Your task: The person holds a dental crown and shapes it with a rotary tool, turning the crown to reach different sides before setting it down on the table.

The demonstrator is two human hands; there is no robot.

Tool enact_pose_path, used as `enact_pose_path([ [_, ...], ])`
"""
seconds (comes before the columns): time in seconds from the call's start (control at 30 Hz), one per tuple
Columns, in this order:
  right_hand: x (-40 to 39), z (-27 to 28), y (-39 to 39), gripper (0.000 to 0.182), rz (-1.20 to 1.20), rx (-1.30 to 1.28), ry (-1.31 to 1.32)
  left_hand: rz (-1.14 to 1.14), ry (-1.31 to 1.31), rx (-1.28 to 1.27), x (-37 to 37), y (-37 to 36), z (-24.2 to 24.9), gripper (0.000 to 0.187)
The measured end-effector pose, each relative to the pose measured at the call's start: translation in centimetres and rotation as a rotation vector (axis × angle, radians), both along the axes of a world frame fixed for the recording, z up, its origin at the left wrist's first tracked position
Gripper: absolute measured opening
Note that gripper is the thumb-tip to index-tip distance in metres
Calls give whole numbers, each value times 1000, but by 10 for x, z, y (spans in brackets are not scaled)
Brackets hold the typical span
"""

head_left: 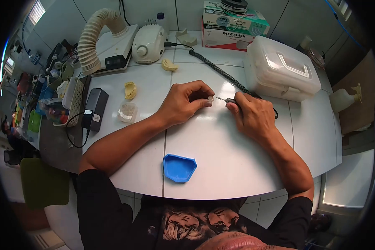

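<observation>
Between the thumb and fingertips of my left hand [186, 101] is a small whitish piece [210, 98], too small to make out fully. My right hand [254, 111] grips a rotary handpiece [230, 100] whose thin bit points left at that piece, with a slight gap between them. A dark coiled cord [220, 73] runs from the handpiece side up to the white control unit [150, 43]. Two yellowish dental casts [130, 90] lie beyond my left forearm, and a clear container with white material [127, 112] sits beside it. Nearer my body is a blue tray [179, 168].
A ribbed suction hose [89, 41] arches at the back left. A translucent lidded case [281, 68] stands at the right, by face mask boxes [227, 37]. A black power box [96, 109] and a basket [73, 100] line the left side. A spray bottle [345, 99] stands far right.
</observation>
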State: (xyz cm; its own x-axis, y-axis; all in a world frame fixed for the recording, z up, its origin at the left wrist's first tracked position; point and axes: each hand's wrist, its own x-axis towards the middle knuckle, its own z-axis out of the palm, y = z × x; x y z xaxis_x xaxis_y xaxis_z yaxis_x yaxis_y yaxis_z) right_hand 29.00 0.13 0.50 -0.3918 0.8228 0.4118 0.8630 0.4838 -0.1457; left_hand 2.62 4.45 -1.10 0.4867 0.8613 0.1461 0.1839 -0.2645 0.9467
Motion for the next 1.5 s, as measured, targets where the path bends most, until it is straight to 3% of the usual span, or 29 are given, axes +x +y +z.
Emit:
enact_pose_path([
  [0.87, -7, 9, -6, 35, 17, -67, -36, -18, 40, 118, 2, -3, 3, 21],
  [1.5, 0, 10, -4, 45, -8, -129, -39, -11, 24, 65, 0, -3, 3, 28],
])
